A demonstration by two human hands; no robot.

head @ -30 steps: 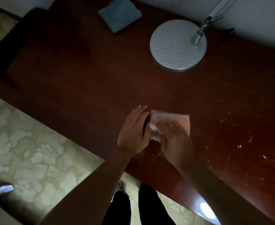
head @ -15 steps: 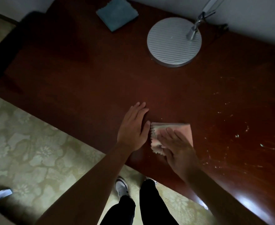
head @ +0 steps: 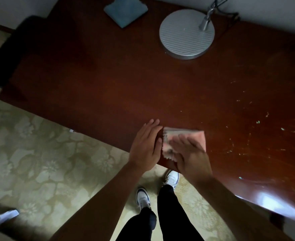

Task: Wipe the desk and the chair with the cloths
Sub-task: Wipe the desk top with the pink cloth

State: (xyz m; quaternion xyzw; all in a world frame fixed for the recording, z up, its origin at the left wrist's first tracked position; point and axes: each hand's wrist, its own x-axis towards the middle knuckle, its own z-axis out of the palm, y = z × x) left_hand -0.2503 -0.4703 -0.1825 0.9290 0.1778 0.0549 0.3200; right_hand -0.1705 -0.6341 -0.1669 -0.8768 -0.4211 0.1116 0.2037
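Observation:
A dark red-brown desk (head: 118, 87) fills the upper part of the head view. A folded pink cloth (head: 198, 139) lies on it close to the front edge. My right hand (head: 190, 156) presses flat on the cloth with its fingers straight. My left hand (head: 145, 146) rests flat on the desk just left of the cloth, its thumb beside the cloth's frayed edge. A folded blue cloth (head: 125, 10) lies at the desk's far edge. No chair is clearly visible.
A round silver lamp base (head: 186, 34) with its stem stands at the back of the desk. Pale crumbs and specks (head: 258, 122) scatter over the desk's right side. My legs and white shoes (head: 143, 199) stand on patterned floor below the desk edge.
My right hand has slid the pink cloth toward me, close to the front edge. My left hand stays flat beside it. The camera has tilted down a little.

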